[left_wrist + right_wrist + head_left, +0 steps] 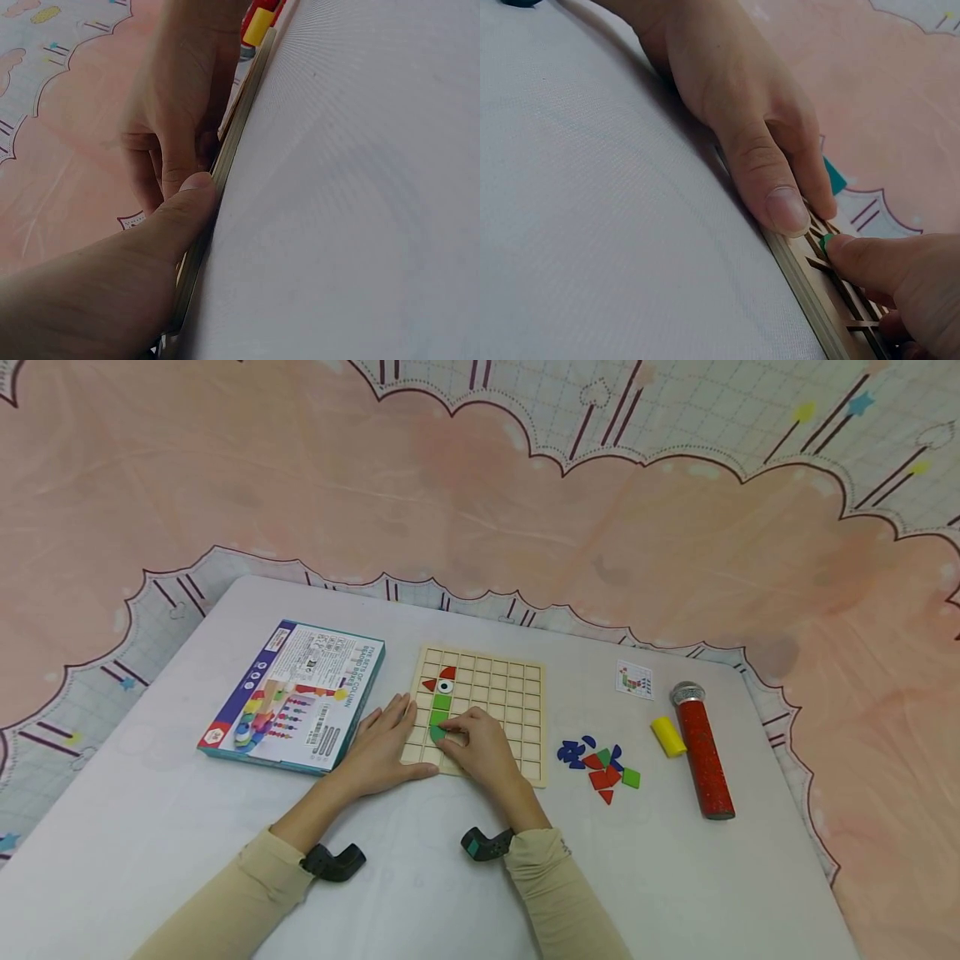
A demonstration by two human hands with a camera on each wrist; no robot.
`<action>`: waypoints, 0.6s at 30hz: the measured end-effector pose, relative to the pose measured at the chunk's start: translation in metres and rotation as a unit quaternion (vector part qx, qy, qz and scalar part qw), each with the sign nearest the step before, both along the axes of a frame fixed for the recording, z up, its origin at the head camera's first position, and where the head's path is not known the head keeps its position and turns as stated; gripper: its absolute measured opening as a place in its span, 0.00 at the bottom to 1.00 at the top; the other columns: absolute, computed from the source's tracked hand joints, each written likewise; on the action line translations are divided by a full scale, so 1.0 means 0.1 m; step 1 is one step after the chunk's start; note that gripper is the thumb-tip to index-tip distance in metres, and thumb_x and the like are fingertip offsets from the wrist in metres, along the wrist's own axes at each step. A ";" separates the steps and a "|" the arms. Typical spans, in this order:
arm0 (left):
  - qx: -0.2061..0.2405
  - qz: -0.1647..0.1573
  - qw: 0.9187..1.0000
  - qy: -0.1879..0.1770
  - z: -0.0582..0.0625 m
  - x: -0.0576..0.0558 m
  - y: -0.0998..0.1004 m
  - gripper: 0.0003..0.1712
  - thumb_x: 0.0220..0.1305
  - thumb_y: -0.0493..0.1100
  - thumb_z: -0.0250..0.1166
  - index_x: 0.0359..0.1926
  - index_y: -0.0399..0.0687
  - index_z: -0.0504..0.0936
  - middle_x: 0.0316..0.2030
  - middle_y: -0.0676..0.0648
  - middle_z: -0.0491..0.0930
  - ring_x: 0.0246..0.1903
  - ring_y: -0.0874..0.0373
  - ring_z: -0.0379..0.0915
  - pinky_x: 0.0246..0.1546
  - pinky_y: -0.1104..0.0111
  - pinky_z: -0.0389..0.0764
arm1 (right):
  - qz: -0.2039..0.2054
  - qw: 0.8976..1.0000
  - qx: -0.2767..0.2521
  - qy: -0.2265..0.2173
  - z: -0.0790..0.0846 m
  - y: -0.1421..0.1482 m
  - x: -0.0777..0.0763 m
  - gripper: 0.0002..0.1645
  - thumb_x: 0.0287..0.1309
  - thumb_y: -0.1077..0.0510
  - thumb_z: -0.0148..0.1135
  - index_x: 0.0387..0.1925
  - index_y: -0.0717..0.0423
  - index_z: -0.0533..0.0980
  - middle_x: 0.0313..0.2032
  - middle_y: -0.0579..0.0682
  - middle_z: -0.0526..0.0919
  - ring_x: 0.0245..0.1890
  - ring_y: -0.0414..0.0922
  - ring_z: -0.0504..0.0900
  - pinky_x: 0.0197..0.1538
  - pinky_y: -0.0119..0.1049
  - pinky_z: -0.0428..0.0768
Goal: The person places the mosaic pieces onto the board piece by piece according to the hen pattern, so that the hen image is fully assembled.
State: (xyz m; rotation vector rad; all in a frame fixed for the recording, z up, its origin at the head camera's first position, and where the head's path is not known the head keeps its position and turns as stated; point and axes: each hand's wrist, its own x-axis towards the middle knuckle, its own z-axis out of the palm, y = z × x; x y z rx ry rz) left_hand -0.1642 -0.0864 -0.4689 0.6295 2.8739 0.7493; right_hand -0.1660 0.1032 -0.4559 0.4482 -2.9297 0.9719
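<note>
A square wooden grid board (510,693) lies on the table. Toward its left side, a column of pieces sits in the cells: two red pieces, a white eye piece (445,687) and green squares (441,703). Thumb and fingers of my right hand (483,752) pinch a green piece with a curved edge (437,734) at the lower end of that column. My left hand (378,747) rests along the board's left edge, fingers fairly straight. Its thumb (191,199) presses the front edge in the left wrist view, and the green piece (826,241) peeks out beside my right thumb in the right wrist view.
Left of the board lies a boxed toy set (300,702). On the right are loose blue pieces (572,752), red pieces (603,777) and green ones, a pattern card (634,680), a yellow cylinder (667,737) and a red microphone (705,756).
</note>
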 end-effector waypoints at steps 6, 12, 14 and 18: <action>-0.001 0.000 1.000 0.002 0.01 0.00 0.00 0.63 0.48 0.69 0.67 0.71 0.31 0.53 0.73 0.36 0.47 0.75 0.45 0.35 0.72 0.48 0.41 | 0.000 1.000 -0.001 -0.001 0.01 0.00 0.00 0.16 0.53 0.51 0.69 0.44 0.49 0.84 0.41 0.46 0.80 0.35 0.39 0.75 0.35 0.26 0.71; -0.002 0.000 1.000 0.002 0.02 0.00 0.00 0.63 0.48 0.69 0.67 0.71 0.31 0.52 0.73 0.36 0.47 0.75 0.44 0.35 0.72 0.48 0.41 | 0.007 1.000 0.001 0.002 0.01 0.01 0.00 0.16 0.53 0.50 0.69 0.44 0.49 0.84 0.40 0.47 0.79 0.29 0.36 0.71 0.30 0.25 0.68; -0.002 0.000 1.000 0.002 0.02 0.00 0.01 0.63 0.48 0.69 0.67 0.71 0.31 0.52 0.73 0.36 0.47 0.75 0.45 0.35 0.72 0.48 0.41 | 0.010 1.000 0.000 0.004 0.02 0.01 -0.01 0.16 0.53 0.51 0.69 0.44 0.49 0.84 0.40 0.47 0.78 0.27 0.36 0.69 0.29 0.24 0.68; -0.003 -0.001 1.000 0.002 0.02 0.00 0.01 0.63 0.49 0.69 0.67 0.71 0.31 0.52 0.73 0.36 0.47 0.75 0.45 0.35 0.72 0.48 0.41 | 0.014 1.000 -0.004 0.006 0.02 0.02 0.00 0.16 0.54 0.51 0.69 0.44 0.49 0.84 0.40 0.48 0.78 0.25 0.35 0.68 0.28 0.24 0.69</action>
